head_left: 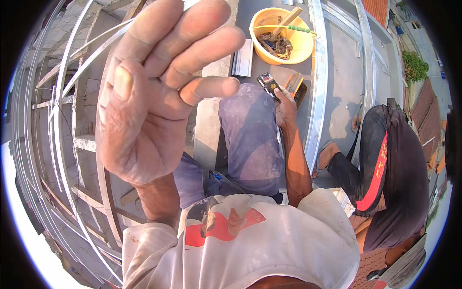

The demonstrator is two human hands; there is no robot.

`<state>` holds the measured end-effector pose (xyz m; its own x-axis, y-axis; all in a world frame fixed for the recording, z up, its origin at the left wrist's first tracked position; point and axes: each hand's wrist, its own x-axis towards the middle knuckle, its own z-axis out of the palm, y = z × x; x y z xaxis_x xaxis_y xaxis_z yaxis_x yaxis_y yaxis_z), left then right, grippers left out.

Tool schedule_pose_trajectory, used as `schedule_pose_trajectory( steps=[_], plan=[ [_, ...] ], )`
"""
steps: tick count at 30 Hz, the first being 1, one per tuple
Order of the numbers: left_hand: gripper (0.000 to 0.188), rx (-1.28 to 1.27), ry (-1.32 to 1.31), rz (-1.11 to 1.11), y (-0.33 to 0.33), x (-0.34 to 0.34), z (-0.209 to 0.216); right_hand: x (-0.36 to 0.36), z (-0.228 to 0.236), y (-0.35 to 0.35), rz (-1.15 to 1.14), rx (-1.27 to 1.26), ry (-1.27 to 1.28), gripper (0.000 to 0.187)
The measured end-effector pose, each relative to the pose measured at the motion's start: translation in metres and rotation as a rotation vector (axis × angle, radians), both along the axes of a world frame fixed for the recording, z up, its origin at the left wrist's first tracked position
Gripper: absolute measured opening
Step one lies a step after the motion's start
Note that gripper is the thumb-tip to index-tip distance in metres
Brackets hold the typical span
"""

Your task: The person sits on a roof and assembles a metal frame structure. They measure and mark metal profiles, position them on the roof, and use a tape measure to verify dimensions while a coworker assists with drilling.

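My left hand is raised close in front of the view, palm showing and fingers spread, with nothing in it. Beside my right knee, my right hand closes round a small black flat pack with a pale patterned end. Its exact kind is unclear. Just right of that hand lies a brown, box-like thing, partly hidden. Ahead stands a yellow bucket holding a wooden handle, tangled brown scraps and a tool with a green grip.
I sit on a concrete ledge. Metal channels run along my right, where another person in dark clothes crouches. To my left are metal rods and timber framing above a drop. A grey metal piece lies ahead.
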<state>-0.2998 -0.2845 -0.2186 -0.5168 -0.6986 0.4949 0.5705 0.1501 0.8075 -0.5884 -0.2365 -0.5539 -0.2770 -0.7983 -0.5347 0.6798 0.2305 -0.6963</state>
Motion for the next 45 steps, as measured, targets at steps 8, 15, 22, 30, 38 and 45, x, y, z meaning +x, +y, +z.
schedule_pose_trajectory(
  steps=[8, 15, 22, 30, 38, 45],
  plan=[
    [0.067, 0.49, -0.207, 0.602, 0.02, -0.025, -0.079, 0.039, 0.241, -0.061, 0.277, -0.471, 0.238, 0.047],
    [0.061, 0.444, 0.024, 0.534, 0.052, 0.008, -0.096, 0.142, 0.283, -0.034, 0.745, -0.496, 0.102, 0.048],
    [0.068, 0.56, 0.177, 0.492, 0.119, 0.076, -0.132, 0.186, 0.252, -0.01, 1.22, -0.616, 0.621, 0.029],
    [0.064, 0.572, -0.579, 0.705, 0.182, 0.11, -0.147, 0.224, 0.266, -0.027, 1.248, -1.089, 1.067, 0.036],
    [0.08, 0.77, -0.313, 0.837, 0.183, 0.128, -0.155, 0.232, 0.246, -0.02, 1.595, -0.908, 0.877, 0.041],
    [0.058, 0.846, 0.052, 0.719, 0.159, 0.117, -0.165, 0.229, 0.223, -0.026, 1.497, -0.672, 0.656, 0.047]
  ],
)
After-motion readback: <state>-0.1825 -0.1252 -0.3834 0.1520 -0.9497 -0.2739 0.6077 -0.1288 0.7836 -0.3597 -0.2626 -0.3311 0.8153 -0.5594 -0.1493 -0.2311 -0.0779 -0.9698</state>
